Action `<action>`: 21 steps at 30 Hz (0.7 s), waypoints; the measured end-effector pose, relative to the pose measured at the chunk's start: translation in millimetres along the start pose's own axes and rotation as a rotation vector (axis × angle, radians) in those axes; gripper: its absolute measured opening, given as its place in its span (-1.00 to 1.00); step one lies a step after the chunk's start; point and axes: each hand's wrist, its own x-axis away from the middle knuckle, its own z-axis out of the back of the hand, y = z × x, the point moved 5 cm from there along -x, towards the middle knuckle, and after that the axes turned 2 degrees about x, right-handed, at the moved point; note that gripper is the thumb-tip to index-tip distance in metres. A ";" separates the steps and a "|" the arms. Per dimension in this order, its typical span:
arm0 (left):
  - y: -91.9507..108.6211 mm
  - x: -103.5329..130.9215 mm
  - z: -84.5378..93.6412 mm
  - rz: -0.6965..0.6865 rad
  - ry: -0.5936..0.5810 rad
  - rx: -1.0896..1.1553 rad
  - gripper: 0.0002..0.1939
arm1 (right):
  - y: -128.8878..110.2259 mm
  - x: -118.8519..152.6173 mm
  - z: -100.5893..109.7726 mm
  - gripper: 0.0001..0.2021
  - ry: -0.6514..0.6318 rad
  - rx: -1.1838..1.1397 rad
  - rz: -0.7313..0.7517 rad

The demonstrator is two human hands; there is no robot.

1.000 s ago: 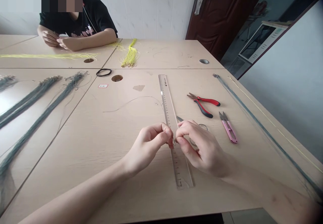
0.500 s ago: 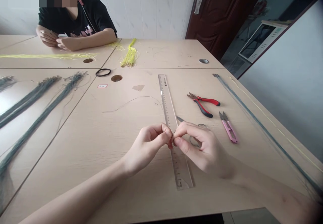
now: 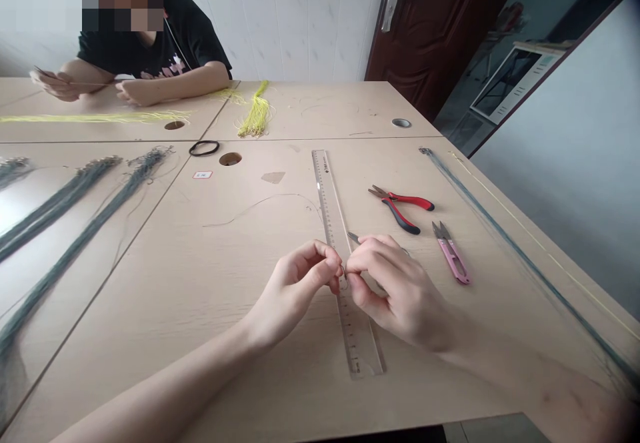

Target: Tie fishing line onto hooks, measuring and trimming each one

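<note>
Above a clear plastic ruler, my left hand pinches thumb against forefinger on a thin thread. The far part of that thread curves over the table, left of the ruler. My right hand is also pinched, close against the left fingertips. A tiny dark curved piece and a small thread loop show between the fingers; too small to make out fully. Under my right hand lie scissors, mostly hidden. Beyond it are red-and-black pliers and pink thread snips.
Grey-green thread bundles lie at left, another bundle at right. Yellow threads, a black band and a tape roll lie farther back. A co-worker sits across the table, holding a thin tool.
My right fingertips have drawn slightly away from my left ones, and the small loop now shows between them. The co-worker's hand, on the left of the view, has moved outward.
</note>
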 end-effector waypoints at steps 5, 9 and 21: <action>0.3 -1.0 -4.4 0.029 -0.035 -0.044 -0.82 | 7.5 1.3 0.2 -0.86 0.053 0.034 -0.042; 1.1 -0.2 -5.9 0.043 -0.028 -0.108 -0.77 | 10.3 1.7 -2.2 -0.86 0.041 0.080 -0.061; -2.0 -2.1 -0.4 0.014 0.043 -0.179 -0.77 | 7.2 -0.2 -1.0 -0.85 0.022 0.226 0.016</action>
